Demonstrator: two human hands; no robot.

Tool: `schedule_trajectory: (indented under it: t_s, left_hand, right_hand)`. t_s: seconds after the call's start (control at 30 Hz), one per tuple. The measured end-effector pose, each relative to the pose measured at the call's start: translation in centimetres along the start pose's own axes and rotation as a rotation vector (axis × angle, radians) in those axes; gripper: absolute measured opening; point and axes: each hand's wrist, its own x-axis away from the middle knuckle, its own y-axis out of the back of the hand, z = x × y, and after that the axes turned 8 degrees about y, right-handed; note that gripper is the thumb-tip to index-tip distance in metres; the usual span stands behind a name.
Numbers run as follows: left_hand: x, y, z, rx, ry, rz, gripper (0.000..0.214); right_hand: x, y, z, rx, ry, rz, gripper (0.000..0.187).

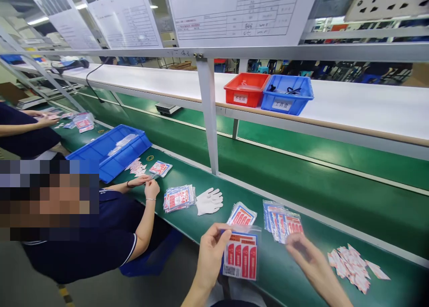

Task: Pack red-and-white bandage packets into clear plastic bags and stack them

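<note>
A clear, glossy plastic zip bag [240,255] hangs upright above the near edge of a smooth green tabletop [275,267]. The person's left hand [212,249] pinches its upper left corner between thumb and fingers. Through the film shows a flat printed insert with a blue border, four tall red panels with rounded tops and a square code; its lettering is too small to read.

The right hand [306,253] is loosely curved at the near corner of a fanned stack of similar bags [281,222]. Its fingertips overlap the stack in view, so I cannot tell whether they grip an edge.

Behind the held bag, partly covered by it, lies a smaller stack of filled bags [241,214]. To the right is a loose heap of pointed, pale pink-and-white paper-like pieces [350,267], their contents unclear. Left of the smaller stack, a white fabric glove [209,201] lies flat, fingers spread. The person's forearms are cut off by the lower edge.
</note>
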Motion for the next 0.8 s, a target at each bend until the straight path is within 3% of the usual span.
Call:
schedule_trajectory:
  t_s: [0.07,0.13,0.2,0.33,0.4,0.47,0.53,0.63,0.73,0.8]
  left_hand:
    - [-0.6,-1.1,1.4,0.042,0.053,0.033,0.026]
    - [-1.2,-2.3,3.1,0.064,0.109,0.087,0.031]
    - [-1.7,-2.9,5.3,0.065,0.16,0.09,0.046]
    - [-1.9,-0.9,10.1,-0.038,0.325,0.067,0.067]
    - [-1.4,1.0,12.4,-0.088,0.392,0.07,0.068]
    - [-0.6,2.8,14.6,-0.099,0.44,0.041,0.069]
    - [0.3,4.2,16.5,-0.082,0.481,0.003,0.071]
    - [1.1,5.4,18.5,-0.034,0.521,-0.055,0.073]
    - [1.5,6.0,19.3,0.009,0.528,-0.092,0.073]
    - [1.6,6.4,19.4,0.019,0.534,-0.104,0.073]
  right_hand:
    - [1.1,-1.7,-1.1,-0.237,-0.071,0.095,0.037]
    - [1.8,-3.3,-2.5,-0.424,-0.156,0.183,0.038]
    - [2.0,-3.6,-5.1,-0.487,-0.249,0.113,0.035]
    - [0.4,0.6,-13.4,-0.237,-0.395,-0.278,0.055]
    - [-1.2,3.0,-17.3,-0.012,-0.416,-0.288,0.065]
    - [-3.0,3.7,-19.9,0.142,-0.423,-0.275,0.074]
    - [-4.7,2.1,-21.1,0.246,-0.394,-0.231,0.078]
    - [-7.4,-3.3,-21.3,0.307,-0.275,-0.063,0.072]
    - [-10.0,-8.7,-21.4,0.323,-0.171,0.099,0.062]
    - [-11.7,-10.7,-21.6,0.353,-0.154,0.156,0.057]
